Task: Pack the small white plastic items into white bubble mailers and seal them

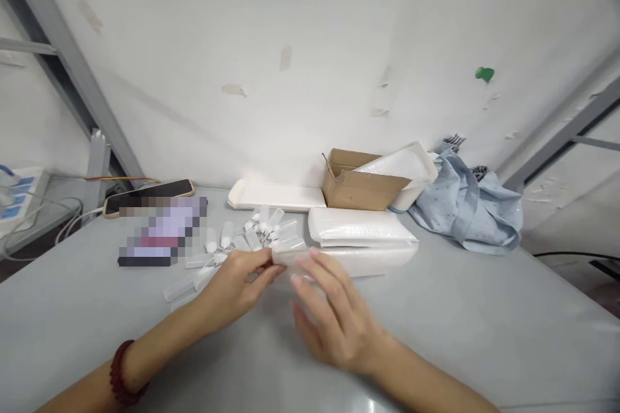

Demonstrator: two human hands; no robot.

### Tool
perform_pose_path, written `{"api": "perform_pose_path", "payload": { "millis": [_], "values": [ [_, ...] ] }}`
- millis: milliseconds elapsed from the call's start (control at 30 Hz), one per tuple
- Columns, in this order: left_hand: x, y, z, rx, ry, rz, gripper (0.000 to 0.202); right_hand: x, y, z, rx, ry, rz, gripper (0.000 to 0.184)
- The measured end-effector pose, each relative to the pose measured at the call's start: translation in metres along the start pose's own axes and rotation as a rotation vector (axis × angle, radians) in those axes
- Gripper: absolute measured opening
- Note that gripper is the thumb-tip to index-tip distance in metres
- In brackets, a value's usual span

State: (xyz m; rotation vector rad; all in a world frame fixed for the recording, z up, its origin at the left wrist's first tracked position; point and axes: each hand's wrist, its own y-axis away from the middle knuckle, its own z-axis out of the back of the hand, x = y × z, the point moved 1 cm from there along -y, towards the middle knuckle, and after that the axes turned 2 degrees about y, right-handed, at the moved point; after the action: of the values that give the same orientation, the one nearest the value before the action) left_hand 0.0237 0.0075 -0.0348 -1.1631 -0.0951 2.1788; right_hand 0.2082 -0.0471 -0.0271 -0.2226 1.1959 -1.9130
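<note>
My left hand pinches the left end of a translucent plastic bag between thumb and fingertips. The bag stretches out to the right, a little above the table. Over its near side is my right hand, fingers apart and blurred by motion; whether they touch the plastic I cannot tell. Several small clear plastic bottles with white tops lie in a loose pile beyond and beside my left hand. Just behind the bag lies a white bubble mailer.
Against the wall stand a flat stack of white mailers and an open cardboard box with another mailer leaning in it. Blue cloth is heaped at the right. Left are a phone and a pixelated item.
</note>
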Motion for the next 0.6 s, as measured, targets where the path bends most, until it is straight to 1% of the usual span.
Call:
{"api": "perform_pose_path", "payload": {
  "millis": [67, 100, 200, 233, 267, 367, 467, 533, 600],
  "values": [
    [-0.009, -0.009, -0.001, 0.001, 0.159, 0.152, 0.024, 0.008, 0.0, -0.003, -0.064, -0.073, 0.093, 0.025],
    [-0.013, -0.016, -0.002, 0.006, 0.248, 0.212, 0.024, 0.01, 0.001, -0.007, -0.042, -0.117, 0.116, 0.02],
    [-0.024, -0.042, -0.008, 0.054, 0.512, 0.375, 0.02, 0.01, 0.007, -0.023, 0.111, -0.205, 0.12, 0.015],
    [-0.026, -0.052, -0.01, 0.079, 0.573, 0.418, 0.019, 0.008, 0.01, -0.028, 0.166, -0.215, 0.078, 0.015],
    [-0.027, -0.064, -0.012, 0.102, 0.611, 0.449, 0.019, 0.005, 0.012, -0.032, 0.189, -0.214, 0.056, 0.017],
    [-0.022, -0.099, -0.018, 0.158, 0.622, 0.49, 0.024, -0.002, 0.016, -0.036, 0.233, -0.198, -0.012, 0.018],
    [-0.009, -0.127, -0.023, 0.183, 0.588, 0.533, 0.026, -0.007, 0.019, -0.034, 0.275, -0.17, -0.061, 0.013],
    [-0.001, -0.137, -0.027, 0.181, 0.544, 0.557, 0.021, -0.009, 0.02, -0.032, 0.307, -0.154, -0.081, 0.009],
    [0.005, -0.141, -0.031, 0.179, 0.483, 0.573, 0.017, -0.011, 0.02, -0.032, 0.34, -0.143, -0.091, 0.007]
  ]
}}
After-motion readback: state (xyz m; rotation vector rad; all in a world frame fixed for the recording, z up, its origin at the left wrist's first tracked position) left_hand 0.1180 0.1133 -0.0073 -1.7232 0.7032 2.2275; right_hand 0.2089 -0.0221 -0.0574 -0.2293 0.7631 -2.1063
